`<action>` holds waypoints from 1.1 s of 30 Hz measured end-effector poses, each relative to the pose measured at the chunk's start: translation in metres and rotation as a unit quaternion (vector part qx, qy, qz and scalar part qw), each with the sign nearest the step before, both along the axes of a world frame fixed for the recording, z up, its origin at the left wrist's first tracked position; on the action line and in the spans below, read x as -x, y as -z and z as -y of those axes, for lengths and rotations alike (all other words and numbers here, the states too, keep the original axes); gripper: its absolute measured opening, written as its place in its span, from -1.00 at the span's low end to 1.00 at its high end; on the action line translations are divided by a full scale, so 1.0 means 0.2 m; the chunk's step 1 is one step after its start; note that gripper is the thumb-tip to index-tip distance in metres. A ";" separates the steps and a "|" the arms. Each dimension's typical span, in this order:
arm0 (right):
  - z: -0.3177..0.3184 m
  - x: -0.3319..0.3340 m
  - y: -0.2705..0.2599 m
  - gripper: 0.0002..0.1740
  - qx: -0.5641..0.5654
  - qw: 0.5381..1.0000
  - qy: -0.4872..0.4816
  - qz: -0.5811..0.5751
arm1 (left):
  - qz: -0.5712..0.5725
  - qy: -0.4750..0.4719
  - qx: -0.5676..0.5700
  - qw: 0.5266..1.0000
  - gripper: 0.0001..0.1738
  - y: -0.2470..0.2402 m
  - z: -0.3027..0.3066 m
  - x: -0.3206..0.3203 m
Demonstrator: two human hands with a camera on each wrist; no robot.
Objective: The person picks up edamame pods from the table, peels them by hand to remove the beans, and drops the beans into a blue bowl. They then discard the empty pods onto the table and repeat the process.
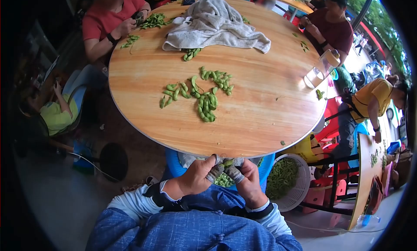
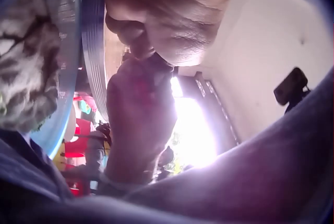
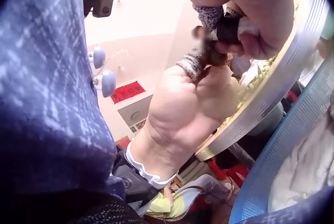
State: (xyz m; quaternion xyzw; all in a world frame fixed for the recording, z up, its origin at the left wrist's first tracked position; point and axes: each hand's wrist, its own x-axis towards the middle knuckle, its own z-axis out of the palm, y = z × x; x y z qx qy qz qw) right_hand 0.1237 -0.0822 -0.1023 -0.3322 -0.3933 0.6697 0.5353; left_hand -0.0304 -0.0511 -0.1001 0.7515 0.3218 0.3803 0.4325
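Both hands meet just off the near edge of the round wooden table (image 1: 269, 108), above a blue basin (image 1: 173, 162) with shelled green beans (image 1: 223, 180) in it. My left hand (image 1: 193, 177) and right hand (image 1: 252, 183) pinch a green soybean pod (image 1: 227, 163) between them. Grey knitted covers sit on some fingertips. In the right wrist view, the right hand (image 3: 255, 4) and left hand (image 3: 182, 104) touch at the fingertips; the pod is hidden there. The left wrist view shows the left hand (image 2: 172, 15) against the right, in shadow.
Soybean pods (image 1: 206, 105) lie in loose piles on the table, with a grey towel (image 1: 213, 25) behind. A glass jar (image 1: 315, 76) stands at the right edge. A white basket (image 1: 299, 181) of pods is beside the basin. Several people sit around.
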 end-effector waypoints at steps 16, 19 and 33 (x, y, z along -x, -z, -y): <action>-0.01 -0.01 -0.04 -0.78 -0.121 0.940 -0.005 0.319 | 0.030 0.047 0.171 0.984 -0.73 0.04 -0.01 0.03; -0.01 0.00 -0.01 -0.79 -0.207 0.898 0.013 0.388 | -0.008 0.014 0.216 0.976 -0.65 0.06 0.01 0.02; 0.25 -0.79 0.20 -0.78 0.079 0.656 0.229 0.715 | -0.159 -0.016 -0.183 0.970 -0.75 -0.08 -0.18 0.16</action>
